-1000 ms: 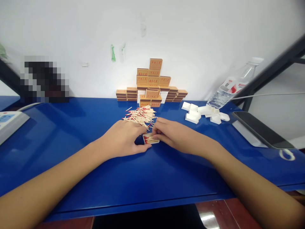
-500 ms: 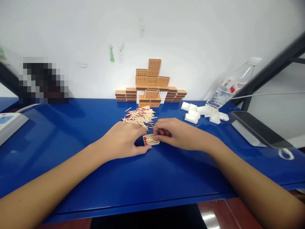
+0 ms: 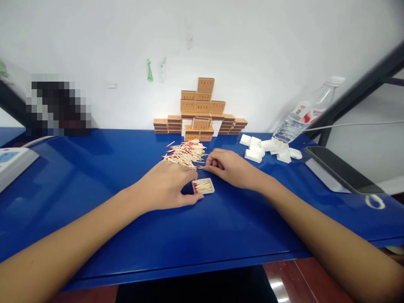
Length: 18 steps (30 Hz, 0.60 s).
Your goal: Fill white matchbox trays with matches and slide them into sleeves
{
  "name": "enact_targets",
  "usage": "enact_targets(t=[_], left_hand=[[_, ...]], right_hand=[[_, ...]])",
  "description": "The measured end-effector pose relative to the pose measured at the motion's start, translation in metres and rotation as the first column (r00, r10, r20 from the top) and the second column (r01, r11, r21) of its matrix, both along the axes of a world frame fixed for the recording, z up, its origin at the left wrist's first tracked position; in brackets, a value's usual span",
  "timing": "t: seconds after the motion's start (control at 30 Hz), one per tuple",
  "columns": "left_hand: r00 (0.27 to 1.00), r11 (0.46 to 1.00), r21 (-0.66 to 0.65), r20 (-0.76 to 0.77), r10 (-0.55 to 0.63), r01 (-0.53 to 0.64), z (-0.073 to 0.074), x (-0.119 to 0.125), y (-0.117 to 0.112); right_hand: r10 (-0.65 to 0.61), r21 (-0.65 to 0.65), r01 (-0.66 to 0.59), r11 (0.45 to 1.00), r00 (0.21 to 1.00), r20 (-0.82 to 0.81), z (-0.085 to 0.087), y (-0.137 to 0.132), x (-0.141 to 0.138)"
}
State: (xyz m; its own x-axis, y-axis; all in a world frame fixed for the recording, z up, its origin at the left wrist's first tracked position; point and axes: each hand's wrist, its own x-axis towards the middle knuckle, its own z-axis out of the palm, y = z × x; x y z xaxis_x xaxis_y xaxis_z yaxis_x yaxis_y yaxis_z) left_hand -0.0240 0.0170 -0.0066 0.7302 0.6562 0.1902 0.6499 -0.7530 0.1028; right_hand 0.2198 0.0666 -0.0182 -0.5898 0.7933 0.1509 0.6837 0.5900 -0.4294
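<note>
A left hand (image 3: 164, 185) and a right hand (image 3: 232, 169) work over a small white tray (image 3: 208, 192) on a blue table (image 3: 202, 235), just on the near side of a loose pile (image 3: 186, 155) of red-tipped matches. The left thumb and forefinger straddle the tray's left end, the thumb against the near wall and the forefinger by the far corner; how hard they press cannot be told. The right thumb and fingers pinch a single match (image 3: 201, 167) by its plain end at the pile's near right edge, its red head pointing left. Inside the tray, matches (image 3: 204, 185) lie roughly side by side, heads toward the left hand. The tray looks like thin card: very light, likely to skid on the glossy table at a nudge, and its walls would probably bow under a hard squeeze, so a light hold low on the two long sides seems best. Each match appears stiff but brittle, apt to roll between fingertips and snap if bent; the bare wood away from the head is the place to grip. Behind the pile, matchboxes (image 3: 202, 106) rise in a stepped stack near the wall (image 3: 104, 42).
</note>
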Motion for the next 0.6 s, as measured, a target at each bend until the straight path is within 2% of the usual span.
enact_targets(t=[0.1, 0.2, 0.33, 0.47, 0.6], left_hand=[[1.0, 1.0, 0.004, -0.001, 0.028, -0.028, 0.001, -0.001, 0.001], [0.998, 0.998, 0.005, 0.003, 0.069, -0.069, 0.002, -0.001, 0.002], [0.996, 0.996, 0.016, 0.014, 0.092, -0.092, 0.002, -0.001, 0.002], [0.996, 0.997, 0.011, 0.035, 0.08, -0.08, 0.001, -0.001, 0.002], [0.999, 0.999, 0.014, 0.023, 0.031, -0.031, 0.0, 0.0, 0.0]], right_hand=[[-0.003, 0.004, 0.003, 1.0, 1.0, 0.027, 0.005, 0.0, 0.005], [-0.003, 0.04, 0.004, 0.999, 1.0, -0.011, 0.016, -0.004, 0.011], [0.144, -0.039, -0.145, 0.989, 0.989, -0.026, 0.025, -0.021, 0.006], [0.192, -0.117, -0.191, 0.975, 0.981, -0.005, 0.022, -0.032, -0.006], [0.157, 0.013, -0.156, 0.988, 0.98, -0.121, 0.013, -0.022, -0.007]])
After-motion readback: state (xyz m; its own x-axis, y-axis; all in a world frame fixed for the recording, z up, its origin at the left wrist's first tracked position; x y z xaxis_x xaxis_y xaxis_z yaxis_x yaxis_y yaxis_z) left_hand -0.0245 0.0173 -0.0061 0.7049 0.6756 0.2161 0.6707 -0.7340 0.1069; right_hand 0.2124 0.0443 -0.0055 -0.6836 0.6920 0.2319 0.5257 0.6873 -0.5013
